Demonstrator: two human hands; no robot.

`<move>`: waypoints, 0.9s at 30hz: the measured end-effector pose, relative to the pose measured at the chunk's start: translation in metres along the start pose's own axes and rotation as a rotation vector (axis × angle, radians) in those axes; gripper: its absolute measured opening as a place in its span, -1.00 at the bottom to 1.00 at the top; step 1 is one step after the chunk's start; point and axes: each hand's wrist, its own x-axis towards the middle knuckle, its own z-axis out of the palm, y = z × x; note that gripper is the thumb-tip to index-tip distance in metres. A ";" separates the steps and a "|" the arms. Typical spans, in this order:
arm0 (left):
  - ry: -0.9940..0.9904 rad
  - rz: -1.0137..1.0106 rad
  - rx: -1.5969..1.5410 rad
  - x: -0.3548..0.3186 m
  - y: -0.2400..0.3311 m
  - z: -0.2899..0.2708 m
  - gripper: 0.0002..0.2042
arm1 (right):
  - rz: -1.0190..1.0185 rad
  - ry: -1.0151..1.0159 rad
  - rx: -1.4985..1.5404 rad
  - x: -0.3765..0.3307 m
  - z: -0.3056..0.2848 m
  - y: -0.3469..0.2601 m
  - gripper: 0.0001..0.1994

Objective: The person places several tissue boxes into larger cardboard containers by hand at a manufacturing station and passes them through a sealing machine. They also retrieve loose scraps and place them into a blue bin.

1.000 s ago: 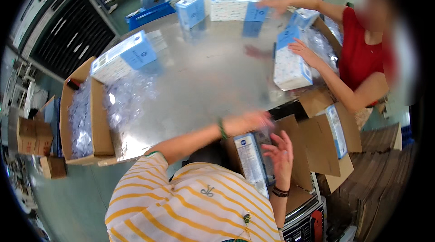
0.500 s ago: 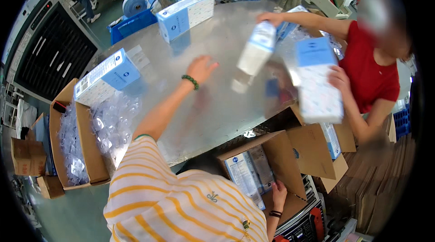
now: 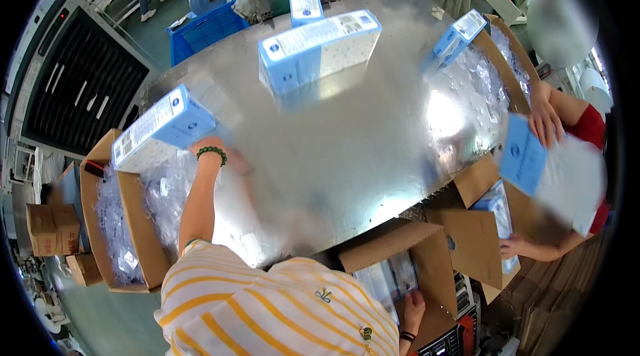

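My left hand (image 3: pixel 208 145), with a green bead bracelet at the wrist, is at the near right end of a long blue-and-white box (image 3: pixel 163 128). Its fingers are blurred and partly hidden by the box, so its grip does not show. That box lies beside and partly over clear plastic pieces (image 3: pixel 163 189). Lower right, my right hand (image 3: pixel 414 311) is inside an open cardboard carton (image 3: pixel 437 266), fingers curled beside blue-and-white boxes (image 3: pixel 379 283) packed there. What those fingers hold, if anything, is hidden.
More long boxes (image 3: pixel 320 49) sit on the metal table (image 3: pixel 333 143), with another box (image 3: pixel 457 36) at far right. A co-worker (image 3: pixel 590 133) holds a blurred box (image 3: pixel 527 156) over a second carton (image 3: pixel 467 236). At left stands a carton of clear plastic pieces (image 3: pixel 153 243).
My left hand has moved left and nearer, from over the table to the box. My right hand stays in the carton. The co-worker has brought a box toward the second carton.
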 end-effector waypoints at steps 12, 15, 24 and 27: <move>0.465 0.477 -0.431 0.059 0.260 -0.259 -0.59 | -0.210 -0.007 -0.013 0.016 -0.015 -0.115 -0.70; 0.427 0.574 -0.347 0.021 0.253 -0.253 -0.66 | -0.246 0.092 0.024 -0.006 -0.025 -0.149 -0.73; 0.436 1.024 -0.180 -0.180 0.144 -0.081 -0.80 | -0.940 -0.032 0.014 0.056 0.084 -0.341 -0.40; 0.269 0.957 0.001 -0.244 0.106 -0.070 -0.58 | -0.812 0.043 -0.548 0.032 0.113 -0.365 -0.25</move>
